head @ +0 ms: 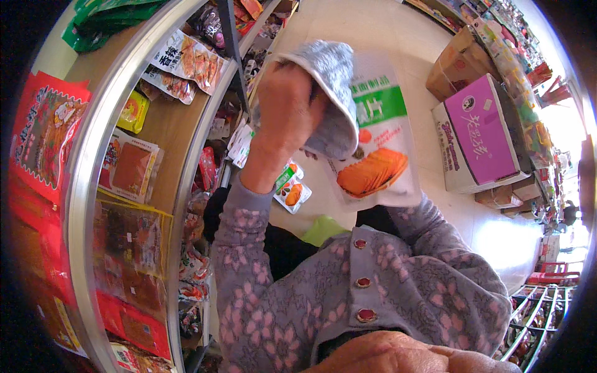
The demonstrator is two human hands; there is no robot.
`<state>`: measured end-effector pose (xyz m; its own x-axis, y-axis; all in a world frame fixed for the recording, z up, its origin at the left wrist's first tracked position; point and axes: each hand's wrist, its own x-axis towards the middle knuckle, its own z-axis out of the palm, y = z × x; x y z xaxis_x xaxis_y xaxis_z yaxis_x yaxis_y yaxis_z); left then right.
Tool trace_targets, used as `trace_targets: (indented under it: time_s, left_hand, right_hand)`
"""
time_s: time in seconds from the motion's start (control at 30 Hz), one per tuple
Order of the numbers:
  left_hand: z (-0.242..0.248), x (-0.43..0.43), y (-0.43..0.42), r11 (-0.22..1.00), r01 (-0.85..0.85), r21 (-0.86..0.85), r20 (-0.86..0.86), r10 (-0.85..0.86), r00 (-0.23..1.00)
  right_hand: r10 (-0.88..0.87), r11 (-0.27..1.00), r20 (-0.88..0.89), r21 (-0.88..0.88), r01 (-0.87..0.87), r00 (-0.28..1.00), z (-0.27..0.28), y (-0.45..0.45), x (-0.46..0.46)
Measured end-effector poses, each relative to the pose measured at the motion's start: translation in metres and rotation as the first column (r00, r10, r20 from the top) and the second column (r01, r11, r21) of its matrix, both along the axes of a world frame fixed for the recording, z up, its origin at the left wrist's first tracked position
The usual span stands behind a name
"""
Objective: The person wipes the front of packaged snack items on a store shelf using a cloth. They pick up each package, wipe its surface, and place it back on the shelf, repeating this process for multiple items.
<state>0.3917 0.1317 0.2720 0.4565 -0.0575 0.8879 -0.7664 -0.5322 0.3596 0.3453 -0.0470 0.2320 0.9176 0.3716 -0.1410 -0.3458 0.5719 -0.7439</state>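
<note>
My left hand (285,105), slightly blurred, grips a grey-blue cloth (333,70) with a pale edge. The cloth overlaps the left side of a large plastic food packet (373,172), which has a green band and a picture of orange slices. My right sleeve (415,219) runs up behind this packet, and the packet hides my right hand. Below my left wrist, smaller packets (293,189) of a similar print lie low down near the shelf foot.
Metal-edged shelves (79,196) on the left hold several food packets, including a red one (51,135). On the right, a purple-and-white carton (485,135) and a brown cardboard box (459,65) stand by stocked shelves. A wire rack (536,317) is at lower right.
</note>
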Motion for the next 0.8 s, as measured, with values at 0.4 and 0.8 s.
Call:
trace_targets:
  time_s: [0.4, 0.8]
  left_hand:
    - [0.008, -0.003, 0.056, 0.915, -0.402, 0.031, -0.158, 0.402, 0.902]
    - [0.000, -0.002, 0.069, 0.910, -0.414, 0.033, -0.157, 0.414, 0.897]
  right_hand:
    - [0.059, 0.966, 0.180, -0.258, -0.011, 0.982, 0.010, -0.054, 0.027]
    - [0.195, 0.576, 0.475, -0.764, 0.291, 0.858, 0.030, -0.047, 0.035]
